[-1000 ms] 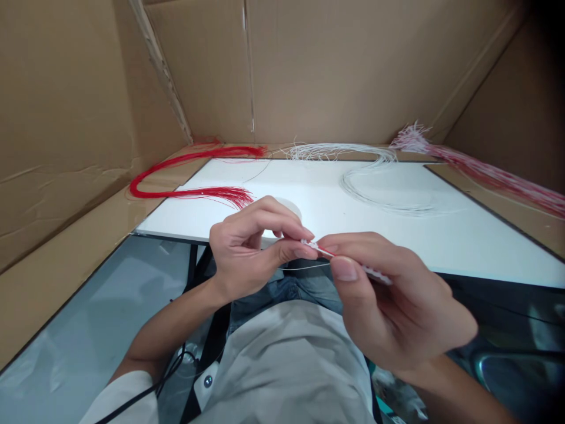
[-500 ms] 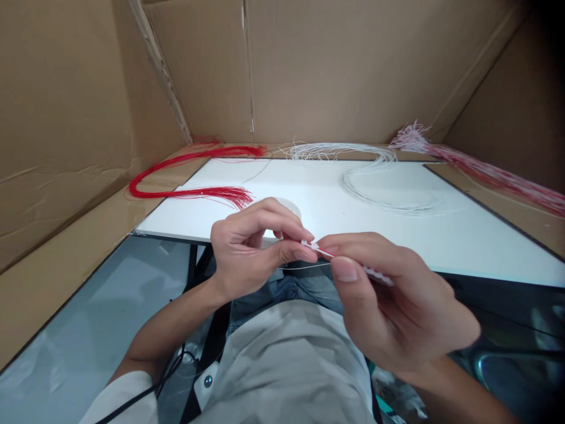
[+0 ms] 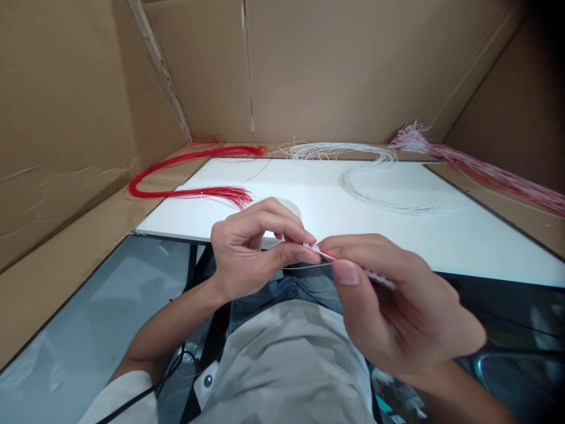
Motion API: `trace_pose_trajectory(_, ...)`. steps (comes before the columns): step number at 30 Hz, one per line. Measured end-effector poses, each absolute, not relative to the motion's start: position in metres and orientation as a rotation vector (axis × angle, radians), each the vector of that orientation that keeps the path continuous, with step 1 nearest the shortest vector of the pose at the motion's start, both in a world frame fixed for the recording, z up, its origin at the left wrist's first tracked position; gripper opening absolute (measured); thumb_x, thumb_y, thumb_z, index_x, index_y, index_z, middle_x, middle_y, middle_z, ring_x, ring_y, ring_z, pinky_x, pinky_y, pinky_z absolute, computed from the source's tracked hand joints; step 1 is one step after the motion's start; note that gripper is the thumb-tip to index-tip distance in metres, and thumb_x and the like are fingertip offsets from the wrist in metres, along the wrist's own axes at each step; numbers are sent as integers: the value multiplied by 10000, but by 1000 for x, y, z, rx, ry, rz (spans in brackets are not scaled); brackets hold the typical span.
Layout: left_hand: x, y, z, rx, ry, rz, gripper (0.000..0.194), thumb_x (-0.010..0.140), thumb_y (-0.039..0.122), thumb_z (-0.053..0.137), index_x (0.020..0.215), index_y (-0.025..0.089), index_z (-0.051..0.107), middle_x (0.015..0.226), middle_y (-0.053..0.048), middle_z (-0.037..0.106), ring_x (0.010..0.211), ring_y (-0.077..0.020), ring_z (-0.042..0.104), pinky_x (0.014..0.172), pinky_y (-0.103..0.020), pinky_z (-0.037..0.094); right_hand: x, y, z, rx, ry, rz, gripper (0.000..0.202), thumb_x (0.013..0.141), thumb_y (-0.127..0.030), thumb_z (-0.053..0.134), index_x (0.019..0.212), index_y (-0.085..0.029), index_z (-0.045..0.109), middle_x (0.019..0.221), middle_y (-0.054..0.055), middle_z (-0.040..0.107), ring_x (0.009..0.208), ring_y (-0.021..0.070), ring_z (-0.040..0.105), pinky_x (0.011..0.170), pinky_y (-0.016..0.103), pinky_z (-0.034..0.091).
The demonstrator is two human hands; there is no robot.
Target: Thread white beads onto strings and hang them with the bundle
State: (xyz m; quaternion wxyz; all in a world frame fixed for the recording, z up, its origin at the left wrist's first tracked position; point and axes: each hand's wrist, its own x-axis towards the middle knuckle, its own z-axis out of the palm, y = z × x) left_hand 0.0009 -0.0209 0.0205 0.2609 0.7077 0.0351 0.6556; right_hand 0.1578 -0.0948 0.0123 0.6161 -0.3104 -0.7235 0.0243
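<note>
Between my two hands runs a thin red and white braided cord (image 3: 380,279), held above my lap at the table's front edge. My left hand (image 3: 258,250) pinches its knotted white end between thumb and fingertips. With thumb and forefinger, my right hand (image 3: 397,300) grips the cord just to the right, and a beaded-looking length shows beneath the thumb. A red strand and a white strand stretch across the short gap between the hands. One loose white thread (image 3: 306,267) hangs below, passing from the left hand toward the right. The fingers partly hide the cord.
A bundle of red threads (image 3: 189,193) curves at the left of the white table (image 3: 309,182). White threads (image 3: 348,152) lie at the back centre, and mixed red-white cords (image 3: 489,168) at the right. A round white object (image 3: 289,206) sits behind my left hand. Cardboard walls (image 3: 344,70) surround the table.
Both hands keep their pinch on the cord. My right hand has shifted very slightly right and down, and the left fingertips a little right. The threads on the table have not moved.
</note>
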Motion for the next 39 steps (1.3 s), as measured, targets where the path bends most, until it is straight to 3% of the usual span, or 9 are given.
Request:
trace_pose_trajectory(2, 1, -22, 20, 1929, 111, 1777, 195, 755, 305, 942, 858, 224, 797, 752, 7, 765, 660, -107, 691, 570, -235, 545, 154, -93, 17, -695, -1656, 64, 59, 992, -299, 699, 1031, -274, 736, 899, 46, 809, 844, 236, 791, 708, 383, 676)
trace_pose_trajectory(4, 0, -23, 20, 1940, 116, 1781, 173, 774, 280, 933, 870, 230, 798, 763, 11, 769, 670, -112, 691, 574, -243, 549, 148, -90, 24, -669, -1656, 75, 130, 948, -386, 756, 1006, -269, 746, 896, 62, 807, 838, 259, 789, 696, 406, 681)
trace_pose_trajectory(8, 0, -22, 21, 1954, 89, 1783, 172, 770, 252, 938, 876, 223, 805, 766, 7, 772, 670, -107, 694, 586, -241, 562, 143, -85, 34, -659, -1655, 85, 170, 922, -427, 781, 969, -266, 753, 903, 70, 806, 850, 266, 786, 704, 413, 681)
trace_pose_trajectory(13, 0, -21, 20, 1943, 105, 1783, 201, 745, 305, 952, 896, 262, 826, 767, 13, 771, 662, -111, 696, 579, -253, 562, 152, -88, 26, -664, -1632, 90, 25, 942, -273, 753, 963, -259, 749, 879, 52, 806, 826, 249, 786, 695, 387, 668)
trace_pose_trajectory(18, 0, -21, 19, 1943, 33, 1779, 244, 748, 226, 943, 963, 226, 827, 802, -1, 777, 694, -117, 696, 602, -261, 572, 157, -89, 18, -546, -1609, 57, 236, 919, -1, 656, 1039, -194, 716, 857, 29, 797, 794, 165, 776, 710, 270, 632)
trace_pose_trajectory(25, 1, -22, 19, 1936, 4, 1770, 199, 749, 181, 936, 886, 161, 792, 781, -11, 754, 687, -115, 682, 598, -264, 555, 155, -89, 18, -525, -1597, 129, 238, 897, 16, 658, 1028, -175, 709, 876, 40, 794, 795, 145, 761, 705, 253, 610)
trace_pose_trajectory(31, 1, -21, 20, 1979, 1, 1792, 201, 762, 186, 930, 892, 179, 777, 781, 1, 751, 691, -112, 693, 599, -255, 575, 157, -91, 18, -559, -1595, 162, 234, 921, -11, 649, 1040, -202, 710, 879, 37, 793, 759, 156, 745, 649, 285, 598)
trace_pose_trajectory(39, 0, -22, 21, 2039, 8, 1763, 197, 795, 170, 913, 921, 170, 761, 813, -15, 766, 735, -103, 704, 632, -226, 568, 158, -92, 18, -672, -1623, 167, 165, 953, -77, 654, 983, -237, 683, 774, 0, 739, 561, 119, 608, 523, 285, 496)
